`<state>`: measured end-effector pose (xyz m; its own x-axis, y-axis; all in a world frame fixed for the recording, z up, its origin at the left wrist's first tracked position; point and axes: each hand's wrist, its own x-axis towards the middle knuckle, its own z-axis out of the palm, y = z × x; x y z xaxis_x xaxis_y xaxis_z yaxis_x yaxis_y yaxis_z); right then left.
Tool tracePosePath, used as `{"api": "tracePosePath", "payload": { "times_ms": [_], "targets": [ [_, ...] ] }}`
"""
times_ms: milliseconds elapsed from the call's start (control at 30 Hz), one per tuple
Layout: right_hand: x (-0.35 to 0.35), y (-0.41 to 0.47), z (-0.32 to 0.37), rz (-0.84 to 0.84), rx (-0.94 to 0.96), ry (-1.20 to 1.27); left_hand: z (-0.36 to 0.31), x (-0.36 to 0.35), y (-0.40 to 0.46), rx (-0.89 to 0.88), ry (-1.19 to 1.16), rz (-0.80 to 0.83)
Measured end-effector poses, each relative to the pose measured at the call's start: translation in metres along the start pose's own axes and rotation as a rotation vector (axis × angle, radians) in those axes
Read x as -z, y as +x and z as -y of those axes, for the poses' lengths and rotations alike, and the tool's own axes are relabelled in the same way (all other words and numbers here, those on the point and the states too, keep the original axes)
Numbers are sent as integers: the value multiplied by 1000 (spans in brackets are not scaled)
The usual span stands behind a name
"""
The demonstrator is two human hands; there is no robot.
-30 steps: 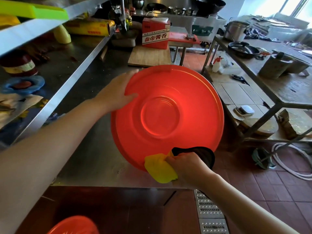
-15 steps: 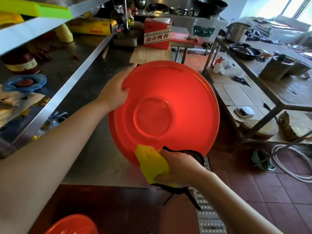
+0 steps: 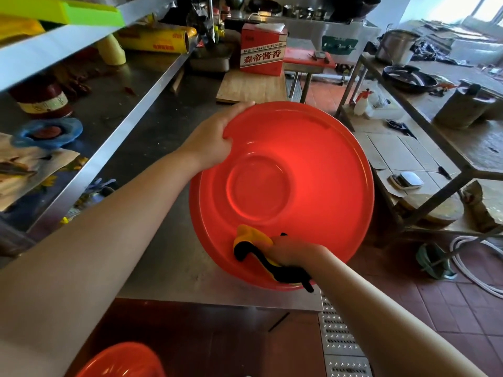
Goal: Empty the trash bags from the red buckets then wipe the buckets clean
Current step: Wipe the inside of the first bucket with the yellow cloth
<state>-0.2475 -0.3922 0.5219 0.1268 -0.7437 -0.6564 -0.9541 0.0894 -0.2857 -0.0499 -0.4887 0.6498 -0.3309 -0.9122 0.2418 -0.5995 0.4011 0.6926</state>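
Here the red bucket is tipped with its mouth toward the camera above the steel counter, likely to expose the inside for wiping. The left hand grips its upper rim, fingers curled over the edge, steadying it. The right hand bunches a yellow cloth against the lower wall. Red floor tiles lie beyond.

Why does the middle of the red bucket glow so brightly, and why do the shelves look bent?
Head view: daylight from the window shines through the red bucket, so its base glows; the wide-angle lens bows the shelf edge and stretches the left hand's forearm; the right hand and cloth are slightly soft.
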Motion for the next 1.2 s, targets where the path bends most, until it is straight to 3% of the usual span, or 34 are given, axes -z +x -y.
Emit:
{"api": "tracePosePath", "payload": {
  "times_ms": [433,700,867,1000,1200],
  "targets": [
    [1,92,-2,43,-212,-56,-8,-12,3,-50,-2,-15],
    [-8,142,-2,-78,-253,-176,-6,-11,-8,-59,32,-17],
    [-2,136,-3,-71,-210,-196,-2,-12,-12,-33,42,-72],
    [5,112,0,14,-137,-113,3,-9,-8,-13,48,-80],
    [9,75,4,8,1,24,5,-3,-5,25,28,-68]
  ]
}}
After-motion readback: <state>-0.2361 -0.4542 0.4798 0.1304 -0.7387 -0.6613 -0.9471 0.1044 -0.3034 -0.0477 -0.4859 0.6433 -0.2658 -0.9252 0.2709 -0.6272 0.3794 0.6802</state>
